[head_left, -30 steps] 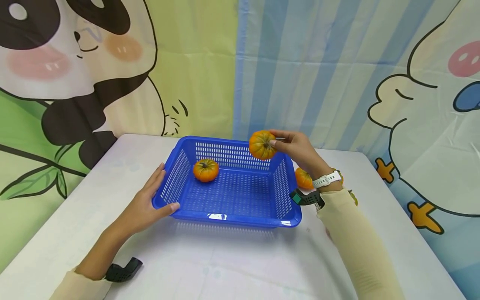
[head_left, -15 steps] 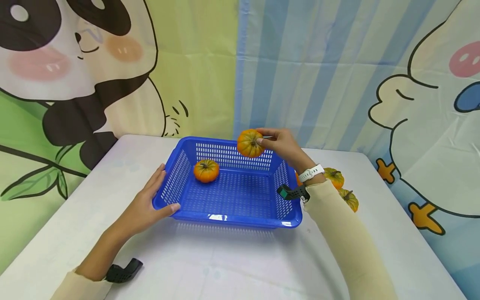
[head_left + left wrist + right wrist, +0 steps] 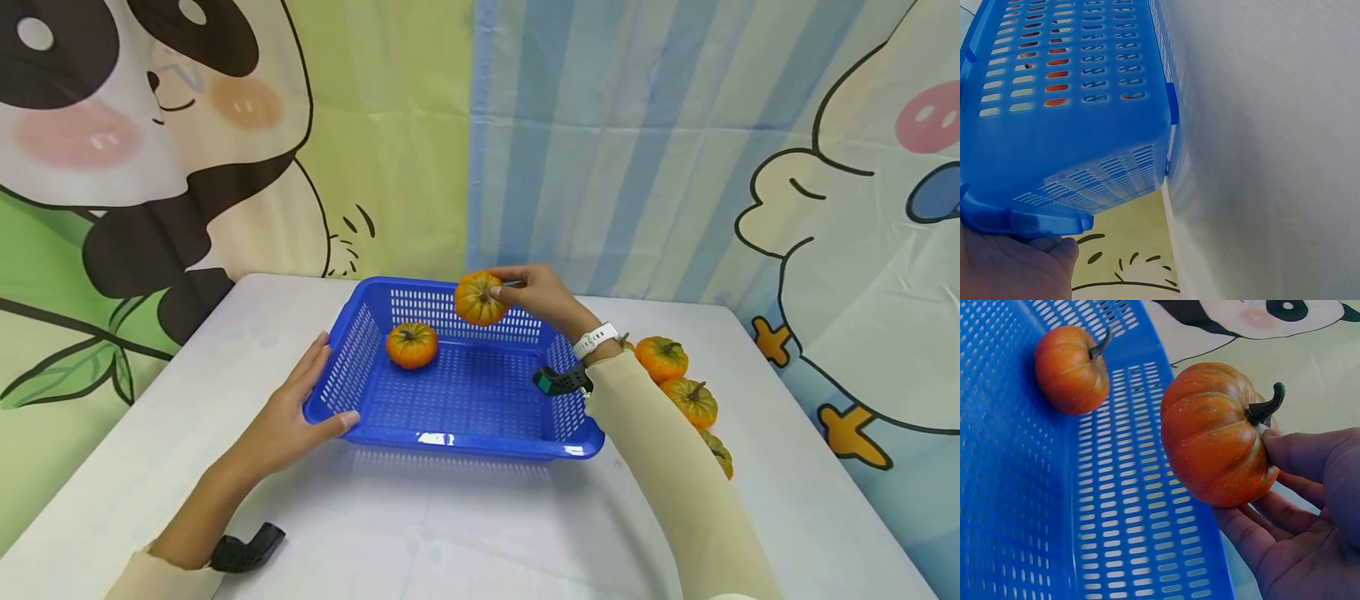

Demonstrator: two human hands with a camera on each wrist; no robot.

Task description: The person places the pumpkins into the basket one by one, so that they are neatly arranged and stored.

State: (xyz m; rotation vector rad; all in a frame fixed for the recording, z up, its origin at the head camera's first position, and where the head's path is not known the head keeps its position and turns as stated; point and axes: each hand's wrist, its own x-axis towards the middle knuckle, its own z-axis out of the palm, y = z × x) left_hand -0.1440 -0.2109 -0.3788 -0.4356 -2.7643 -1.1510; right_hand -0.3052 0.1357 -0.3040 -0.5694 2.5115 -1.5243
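Note:
A blue plastic basket (image 3: 480, 442) with slotted walls stands on the white table. My left hand (image 3: 291, 417) rests against its left side, fingers extended along the rim and thumb at the near corner. In the left wrist view the basket's outer wall (image 3: 1079, 131) rises above that hand. My right hand (image 3: 543, 298) pinches a small orange pumpkin (image 3: 1216, 437) by the stem side, thumb near the dark stem and fingers beneath. The held pumpkin is in the air over the basket's far wall. Another orange pumpkin (image 3: 412, 345) sits inside, toward the left back corner.
Several orange and greenish pumpkins (image 3: 662, 358) lie in a row on the table (image 3: 795, 500) right of the basket, partly hidden by the right sleeve (image 3: 675, 467). A cartoon-printed curtain (image 3: 405, 133) hangs behind the table's back edge.
My right hand has carried the pumpkin leftward over the basket and, lately, slightly lower. More of the pumpkins on the right have come into sight. The left hand has stayed at the basket.

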